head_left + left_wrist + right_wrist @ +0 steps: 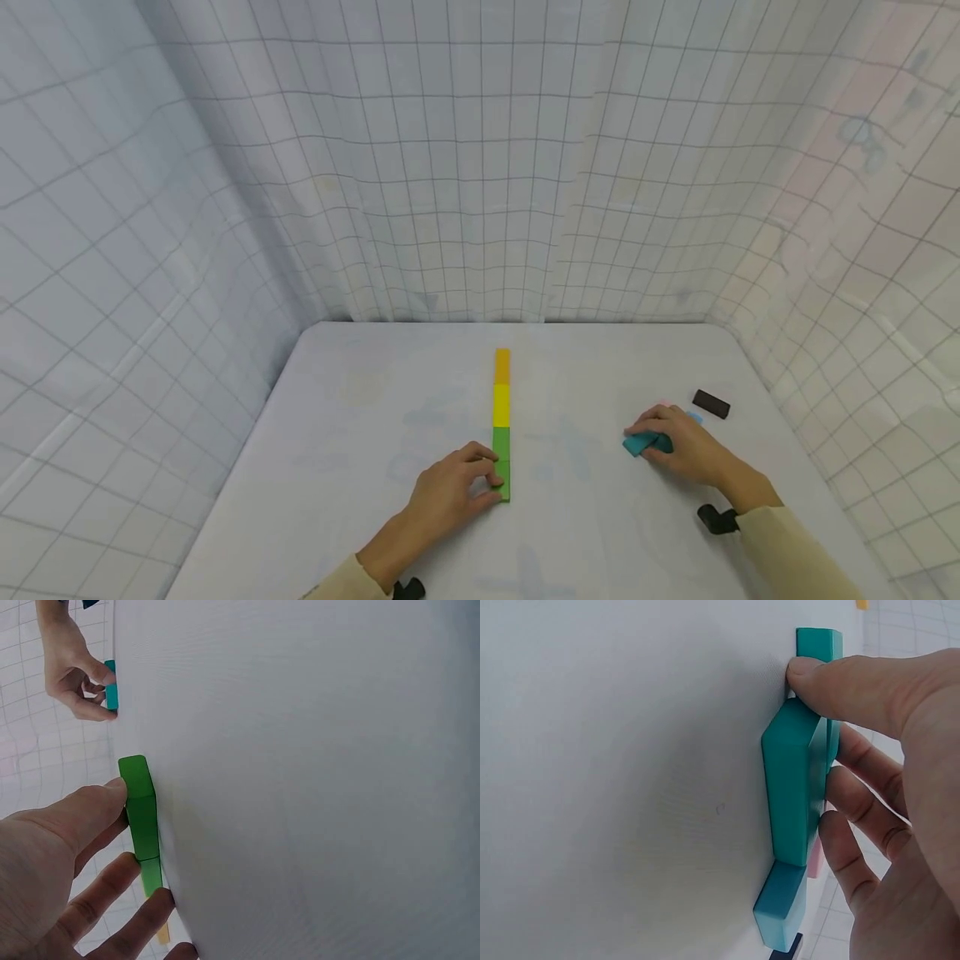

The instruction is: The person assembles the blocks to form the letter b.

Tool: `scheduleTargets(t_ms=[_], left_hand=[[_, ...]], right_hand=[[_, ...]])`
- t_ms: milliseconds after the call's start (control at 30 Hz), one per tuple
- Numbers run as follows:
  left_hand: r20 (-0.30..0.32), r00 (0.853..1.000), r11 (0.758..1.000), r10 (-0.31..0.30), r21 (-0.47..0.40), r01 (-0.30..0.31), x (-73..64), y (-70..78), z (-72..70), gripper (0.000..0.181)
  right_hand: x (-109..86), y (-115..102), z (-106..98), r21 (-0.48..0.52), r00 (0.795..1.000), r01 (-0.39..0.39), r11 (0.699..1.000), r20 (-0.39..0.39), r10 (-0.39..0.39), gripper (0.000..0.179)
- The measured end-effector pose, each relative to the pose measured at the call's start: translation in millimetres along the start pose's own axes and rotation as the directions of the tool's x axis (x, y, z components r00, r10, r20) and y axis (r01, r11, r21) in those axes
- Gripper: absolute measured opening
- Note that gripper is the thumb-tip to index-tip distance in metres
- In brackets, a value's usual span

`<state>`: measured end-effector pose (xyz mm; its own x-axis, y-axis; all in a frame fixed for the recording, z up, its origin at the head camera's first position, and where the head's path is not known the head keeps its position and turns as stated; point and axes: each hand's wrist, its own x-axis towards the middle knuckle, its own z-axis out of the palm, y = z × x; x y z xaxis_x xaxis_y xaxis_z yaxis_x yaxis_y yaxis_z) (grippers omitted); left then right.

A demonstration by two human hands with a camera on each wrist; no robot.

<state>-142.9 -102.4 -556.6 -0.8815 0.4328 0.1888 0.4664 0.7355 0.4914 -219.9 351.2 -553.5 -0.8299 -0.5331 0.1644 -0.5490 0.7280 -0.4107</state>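
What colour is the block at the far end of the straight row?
The far block is yellowish orange; the head view shows it best.

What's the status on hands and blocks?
Left hand touching block row at green end. Right hand gripping teal blocks. Black block beyond right hand, apparently not in the way.

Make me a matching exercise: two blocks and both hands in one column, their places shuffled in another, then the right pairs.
Things
1. Orange block
2. Yellow block
3. Left hand
4. Right hand

Places
A. Between the orange block and a green block
B. On the far side of the yellow block
C. At the teal blocks
D. At the green block nearest the person

Pairs: 1-B, 2-A, 3-D, 4-C
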Motion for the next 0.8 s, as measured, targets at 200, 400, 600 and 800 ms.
scheduleTargets(t_ms=[200,400,600,800], left_hand=[[0.01,1.0,1.0,0.004,0.004,-0.004,0.0,-1.8,0.5,0.016],[0.026,1.0,1.0,-0.013,-0.004,0.013,0.2,-2.5,1.1,0.015],[0.024,1.0,1.0,-0.01,-0.015,0.01,-1.6,-0.1,-0.2,0.015],[0.018,1.0,1.0,-0.018,-0.009,0.018,-2.0,1.0,-0.8,0.015]], right_hand=[[2.0,-2,0,0.004,0.999,-0.024,1.0,0.036,0.023,0.039],[4.5,0,0,0.001,0.999,-0.015,1.0,0.029,0.015,0.039],[6.4,-1,1,0.004,0.998,-0.023,1.0,0.05,0.022,0.037],[10.7,-2,3,-0.013,0.998,-0.026,1.0,0.06,0.027,0.036]])
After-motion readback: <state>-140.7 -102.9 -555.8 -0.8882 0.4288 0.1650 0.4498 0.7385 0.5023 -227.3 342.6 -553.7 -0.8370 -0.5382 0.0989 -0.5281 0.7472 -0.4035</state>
